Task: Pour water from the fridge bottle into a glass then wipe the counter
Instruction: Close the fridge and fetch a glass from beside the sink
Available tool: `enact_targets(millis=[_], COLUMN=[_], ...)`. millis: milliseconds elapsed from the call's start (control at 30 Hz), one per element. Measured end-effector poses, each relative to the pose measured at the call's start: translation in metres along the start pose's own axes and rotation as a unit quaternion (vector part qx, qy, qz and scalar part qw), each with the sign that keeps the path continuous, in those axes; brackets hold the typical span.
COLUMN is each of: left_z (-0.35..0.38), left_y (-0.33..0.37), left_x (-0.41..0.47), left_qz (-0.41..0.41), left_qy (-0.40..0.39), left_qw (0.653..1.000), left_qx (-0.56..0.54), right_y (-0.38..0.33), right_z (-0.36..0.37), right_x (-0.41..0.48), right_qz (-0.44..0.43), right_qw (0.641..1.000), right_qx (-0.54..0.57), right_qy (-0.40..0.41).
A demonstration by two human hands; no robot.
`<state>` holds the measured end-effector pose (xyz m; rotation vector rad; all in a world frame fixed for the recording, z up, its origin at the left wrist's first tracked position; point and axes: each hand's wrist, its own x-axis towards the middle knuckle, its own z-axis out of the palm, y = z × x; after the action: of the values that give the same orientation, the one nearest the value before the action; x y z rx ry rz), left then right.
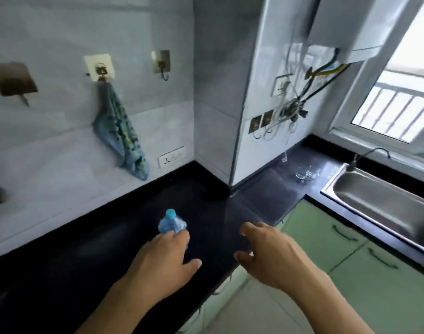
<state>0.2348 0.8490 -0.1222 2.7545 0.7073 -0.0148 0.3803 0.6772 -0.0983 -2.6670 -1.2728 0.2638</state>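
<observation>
A small clear plastic water bottle (171, 224) with a blue cap stands upright on the black counter (85, 249). My left hand (165, 259) covers its lower part and the fingers curl round the body. My right hand (268, 251) hovers open over the counter's front edge, fingers loosely bent and holding nothing. A clear glass (306, 174) stands on the counter farther right, near the sink. A blue patterned cloth (120, 133) hangs from a wall hook (100, 69) above the counter.
A steel sink (384, 201) with a tap (358, 160) sits under the window at right. Green cabinet doors (338, 239) run below it. A tiled column (220, 92) juts out at the counter corner. Sockets, hooks and loose cables line the walls.
</observation>
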Motion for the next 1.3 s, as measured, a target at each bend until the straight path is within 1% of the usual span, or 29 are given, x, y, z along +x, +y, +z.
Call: enact_targets(millis=[100, 233, 400, 533, 633, 733, 833, 1000, 1167, 1300], left_z=[0.004, 0.016, 0.041, 0.052, 0.058, 0.063, 0.066, 0.070, 0.091, 0.120], left_y=[0.037, 0.089, 0.166, 0.222, 0.251, 0.266, 0.272, 0.275, 0.293, 0.311], left_x=[0.047, 0.108, 0.183, 0.232, 0.265, 0.292, 0.319, 0.370, 0.432, 0.476], left_qz=[0.045, 0.077, 0.077, 0.053, 0.040, 0.028, 0.032, 0.051, 0.079, 0.080], left_qy=[-0.017, -0.036, -0.048, -0.056, -0.061, -0.072, -0.079, -0.079, -0.075, -0.099], left_qw=[0.999, 0.996, 0.995, 0.997, 0.997, 0.997, 0.996, 0.995, 0.994, 0.991], left_qx=[0.009, 0.038, 0.042, 0.031, 0.024, 0.023, 0.023, 0.021, 0.010, -0.032], right_y=[0.046, 0.114, 0.217, 0.286, 0.330, 0.359, 0.378, 0.401, 0.444, 0.489], right_z=[-0.007, -0.012, -0.022, -0.038, -0.046, -0.046, -0.044, -0.047, -0.047, -0.032], right_x=[0.004, 0.019, 0.055, 0.085, 0.109, 0.131, 0.155, 0.189, 0.218, 0.242], right_qz=[0.053, 0.086, 0.081, 0.059, 0.048, 0.050, 0.055, 0.093, 0.130, 0.189], right_qw=[0.998, 0.995, 0.995, 0.998, 0.998, 0.998, 0.997, 0.991, 0.981, 0.960], right_qx=[0.014, 0.043, 0.036, 0.027, 0.029, 0.046, 0.060, 0.096, 0.134, 0.185], right_qy=[0.018, 0.022, 0.036, 0.011, 0.006, 0.009, 0.009, 0.014, 0.056, 0.095])
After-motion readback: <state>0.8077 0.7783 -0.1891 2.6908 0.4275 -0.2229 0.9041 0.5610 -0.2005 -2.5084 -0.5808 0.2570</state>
